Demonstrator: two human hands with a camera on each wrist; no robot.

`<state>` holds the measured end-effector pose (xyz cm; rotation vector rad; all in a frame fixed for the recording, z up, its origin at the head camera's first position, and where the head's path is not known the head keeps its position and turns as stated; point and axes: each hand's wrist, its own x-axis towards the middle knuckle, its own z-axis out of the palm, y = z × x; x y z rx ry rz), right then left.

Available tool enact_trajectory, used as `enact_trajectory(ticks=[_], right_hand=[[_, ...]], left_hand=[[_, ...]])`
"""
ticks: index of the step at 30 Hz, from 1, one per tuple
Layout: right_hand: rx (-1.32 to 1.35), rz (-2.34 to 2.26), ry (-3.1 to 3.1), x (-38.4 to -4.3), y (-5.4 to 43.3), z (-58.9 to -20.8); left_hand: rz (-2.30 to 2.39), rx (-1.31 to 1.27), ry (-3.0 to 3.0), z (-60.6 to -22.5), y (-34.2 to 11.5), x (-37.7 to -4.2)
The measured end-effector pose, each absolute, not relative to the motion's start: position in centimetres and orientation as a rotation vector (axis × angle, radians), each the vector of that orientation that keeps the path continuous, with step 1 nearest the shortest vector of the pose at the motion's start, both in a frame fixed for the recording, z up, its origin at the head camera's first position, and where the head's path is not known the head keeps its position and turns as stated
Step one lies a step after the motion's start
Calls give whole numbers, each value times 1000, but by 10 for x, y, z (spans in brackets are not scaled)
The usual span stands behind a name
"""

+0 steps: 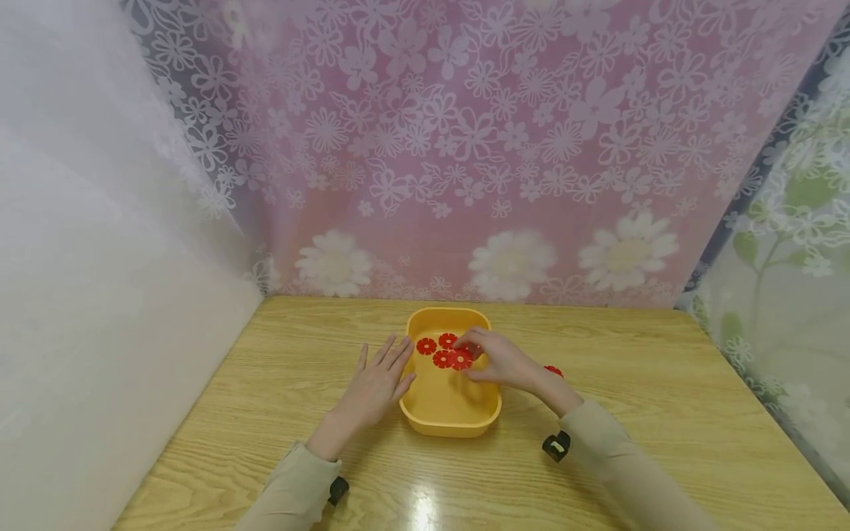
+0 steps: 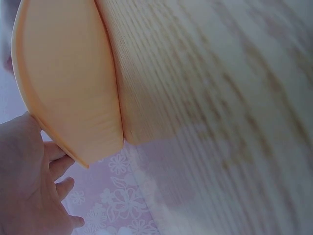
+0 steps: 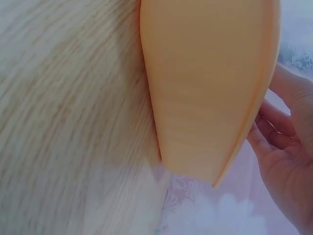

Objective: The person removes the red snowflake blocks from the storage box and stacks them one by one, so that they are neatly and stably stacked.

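Note:
A yellow plastic basin [image 1: 451, 405] stands on the table, with several red notched flower-shaped discs [image 1: 426, 346] grouped in its far half. Over them reaches my right hand [image 1: 501, 360], thumb and fingers bent around a red disc [image 1: 460, 359] that it pinches at the edge. The right wrist view shows this hand [image 3: 288, 147] past the basin's side wall [image 3: 210, 88], its fingertips hidden by the rim. My left hand [image 1: 372, 385] rests with straight, spread fingers against the basin's left rim. In the left wrist view, its fingers [image 2: 61, 166] touch the rim from outside.
Another red disc [image 1: 553, 371] lies on the table to the right of the basin, partly hidden by my right forearm. The wooden table [image 1: 265, 428] ends at a pink flowered curtain [image 1: 425, 243]. A white sheet [image 1: 119, 243] hangs on the left, a leaf-patterned one [image 1: 783, 295] on the right.

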<state>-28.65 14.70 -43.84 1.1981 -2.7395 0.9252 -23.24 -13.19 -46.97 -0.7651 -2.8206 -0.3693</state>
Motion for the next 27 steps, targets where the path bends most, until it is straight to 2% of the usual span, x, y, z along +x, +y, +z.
enact_trajectory(ticks=[10, 27], right_hand=[[1145, 1027, -2645, -277, 167, -434], [978, 991, -2581, -267, 230, -437]], left_hand=[[-388, -763, -2833, -471, -131, -233], [-389, -758, -2822, -472, -132, -233]])
